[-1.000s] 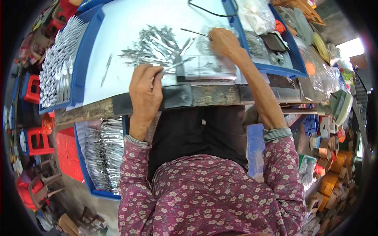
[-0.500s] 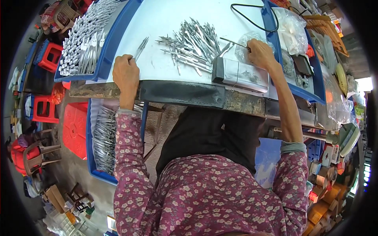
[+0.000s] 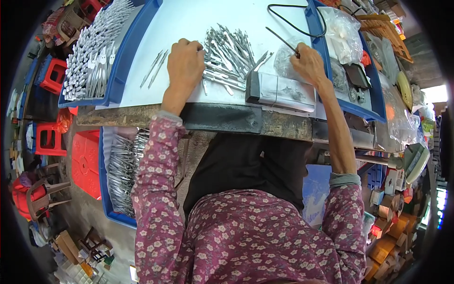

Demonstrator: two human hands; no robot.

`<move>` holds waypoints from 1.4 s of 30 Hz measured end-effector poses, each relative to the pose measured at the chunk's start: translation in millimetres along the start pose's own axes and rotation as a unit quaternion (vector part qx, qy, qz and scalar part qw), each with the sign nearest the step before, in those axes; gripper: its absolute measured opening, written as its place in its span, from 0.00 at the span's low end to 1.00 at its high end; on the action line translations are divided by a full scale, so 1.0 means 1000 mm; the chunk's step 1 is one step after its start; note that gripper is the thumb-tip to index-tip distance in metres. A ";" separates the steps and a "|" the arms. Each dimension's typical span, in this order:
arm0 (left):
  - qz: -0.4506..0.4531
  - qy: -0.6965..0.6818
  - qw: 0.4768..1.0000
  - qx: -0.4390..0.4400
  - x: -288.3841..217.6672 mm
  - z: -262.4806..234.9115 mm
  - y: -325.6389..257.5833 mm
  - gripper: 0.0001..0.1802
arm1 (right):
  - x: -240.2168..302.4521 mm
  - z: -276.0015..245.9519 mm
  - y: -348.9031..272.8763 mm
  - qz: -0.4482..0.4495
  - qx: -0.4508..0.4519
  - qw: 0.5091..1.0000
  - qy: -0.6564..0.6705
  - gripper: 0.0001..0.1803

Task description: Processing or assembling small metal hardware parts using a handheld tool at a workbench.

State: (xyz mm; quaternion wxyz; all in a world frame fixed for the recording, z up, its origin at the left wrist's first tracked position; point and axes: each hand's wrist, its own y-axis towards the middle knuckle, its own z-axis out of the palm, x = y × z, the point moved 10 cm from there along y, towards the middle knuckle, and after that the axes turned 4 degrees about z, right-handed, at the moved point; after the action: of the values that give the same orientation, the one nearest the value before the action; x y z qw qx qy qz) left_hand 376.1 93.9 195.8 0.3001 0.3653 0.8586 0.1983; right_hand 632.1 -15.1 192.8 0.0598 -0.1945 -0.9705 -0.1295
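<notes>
My right hand is closed round a thin dark rod, whose free end points away and to the left. Below that hand sits a silver box-shaped block with a black end piece. My left hand is at the left edge of a heap of slim silver metal tools. Its fingers are curled and their tips are hidden, so what they pinch does not show. Left of it, a few more slim metal tools lie apart on the white tabletop.
A blue tray at left holds rows of white-ended pieces. Another blue tray at right carries plastic bags and a dark box. A black cord loop lies at the back. Under the table, a blue bin contains many metal pieces.
My left hand has moved right, from beside the separate tools to the heap. More tools now show apart at left. In my right hand, the rod has tilted more steeply.
</notes>
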 end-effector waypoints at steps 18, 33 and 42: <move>-0.068 0.184 0.979 0.051 -0.003 0.015 0.018 0.15 | -0.037 -0.010 -0.002 0.133 -0.028 0.863 0.487 0.06; -0.080 -0.152 0.983 -0.067 -0.045 -0.062 0.003 0.07 | -0.039 -0.023 -0.015 0.142 -0.044 0.789 0.596 0.07; -0.115 -0.548 0.823 0.093 -0.112 -0.009 -0.036 0.06 | -0.017 -0.055 -0.047 0.093 -0.015 0.744 0.661 0.09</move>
State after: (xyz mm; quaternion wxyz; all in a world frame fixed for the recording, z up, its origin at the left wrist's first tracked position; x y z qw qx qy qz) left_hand 413.6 -14.7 223.6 0.7063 0.3386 0.6030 -0.1512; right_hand 633.2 -78.5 232.0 0.6955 -0.1504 -0.6626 -0.2338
